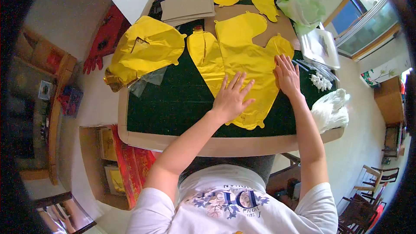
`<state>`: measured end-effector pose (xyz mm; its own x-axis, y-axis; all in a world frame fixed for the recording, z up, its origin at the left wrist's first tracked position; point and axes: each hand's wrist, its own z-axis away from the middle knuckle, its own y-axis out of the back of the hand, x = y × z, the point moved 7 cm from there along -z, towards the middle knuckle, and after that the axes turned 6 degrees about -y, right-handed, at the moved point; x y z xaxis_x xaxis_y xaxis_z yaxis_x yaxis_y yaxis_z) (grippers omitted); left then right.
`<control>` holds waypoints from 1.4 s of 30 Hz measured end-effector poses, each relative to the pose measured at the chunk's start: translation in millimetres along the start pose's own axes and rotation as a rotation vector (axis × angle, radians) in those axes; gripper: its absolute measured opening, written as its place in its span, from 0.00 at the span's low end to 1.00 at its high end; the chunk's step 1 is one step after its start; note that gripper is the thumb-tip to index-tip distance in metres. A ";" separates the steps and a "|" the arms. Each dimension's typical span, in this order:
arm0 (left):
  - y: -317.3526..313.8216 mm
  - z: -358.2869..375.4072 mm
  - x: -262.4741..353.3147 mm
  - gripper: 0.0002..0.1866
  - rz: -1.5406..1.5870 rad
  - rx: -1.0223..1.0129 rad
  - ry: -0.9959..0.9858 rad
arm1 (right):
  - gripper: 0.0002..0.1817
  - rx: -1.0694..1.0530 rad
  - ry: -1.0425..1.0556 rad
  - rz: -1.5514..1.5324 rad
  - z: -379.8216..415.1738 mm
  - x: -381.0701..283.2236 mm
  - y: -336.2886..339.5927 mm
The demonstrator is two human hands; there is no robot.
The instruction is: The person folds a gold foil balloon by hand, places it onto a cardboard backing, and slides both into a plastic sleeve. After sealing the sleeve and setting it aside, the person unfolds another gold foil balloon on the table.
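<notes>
Filling the bottom centre of the frame, a white printed T-shirt (234, 210) is showing nearest the camera, with two bare forearms extending from its sleeves over a table (242, 146) with a dark green top. A large yellow foil piece (249, 63) is lying spread out at the centre of the frame, directly beneath both hands. The left hand (234, 98) is resting palm down on its lower left part, fingers spread apart and gripping nothing; most of the foil is spreading above and to the right of it. The right hand (287, 77) is lying along the foil's right edge, fingers extended and closer together, with the foil stretching away to its left and one lobe showing just above the fingertips. Another yellow foil piece (149, 47) is lying at upper left, apart from both hands. Grey cards (188, 6) are sitting stacked near the top, while a pale green bag (305, 6) is resting at upper right and a white plastic bag (331, 109) is lying below it.
</notes>
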<state>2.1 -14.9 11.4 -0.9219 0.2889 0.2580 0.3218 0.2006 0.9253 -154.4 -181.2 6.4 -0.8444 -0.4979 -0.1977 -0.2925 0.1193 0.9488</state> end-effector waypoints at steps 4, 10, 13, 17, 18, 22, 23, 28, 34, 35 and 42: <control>4.3 -0.6 -1.5 0.31 0.061 0.057 0.009 | 0.25 0.006 0.000 0.006 -0.9 -0.2 0.0; 32.4 7.6 -39.4 0.29 0.000 0.195 0.223 | 0.25 0.179 0.020 0.031 0.4 6.1 1.7; 40.7 25.4 -71.0 0.29 -0.120 0.153 0.356 | 0.25 0.247 -0.103 0.017 -0.1 23.3 1.1; 33.0 37.4 -79.5 0.30 -0.178 0.078 0.393 | 0.24 0.257 -0.177 0.077 0.1 23.5 0.9; 33.2 36.4 -78.3 0.30 -0.182 0.079 0.397 | 0.24 0.291 -0.124 0.086 0.8 18.5 4.7; 32.3 36.3 -78.0 0.30 -0.177 0.085 0.400 | 0.24 0.205 0.004 0.089 2.2 4.6 3.7; 32.8 37.1 -77.6 0.29 -0.179 0.097 0.400 | 0.23 0.171 -0.021 0.059 1.4 6.8 1.7; 40.0 25.8 -62.2 0.28 -0.160 0.175 0.280 | 0.23 0.096 -0.076 0.016 -1.0 9.7 -3.3; 9.8 12.0 -9.2 0.27 0.026 -0.027 -0.088 | 0.24 0.087 -0.078 -0.001 -2.0 13.1 -7.1; 7.9 13.4 -6.9 0.27 0.025 -0.034 -0.108 | 0.24 0.091 -0.075 0.001 -2.5 14.2 -6.3; 11.2 37.3 1.9 0.30 0.015 -0.116 -0.187 | 0.24 0.102 -0.092 -0.013 -1.0 13.8 -6.3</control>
<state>12.0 22.8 11.9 -0.8577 0.4617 0.2260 0.2982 0.0886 0.9504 -163.8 -189.7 -2.1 -0.8765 -0.4193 -0.2363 -0.3441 0.2026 0.9168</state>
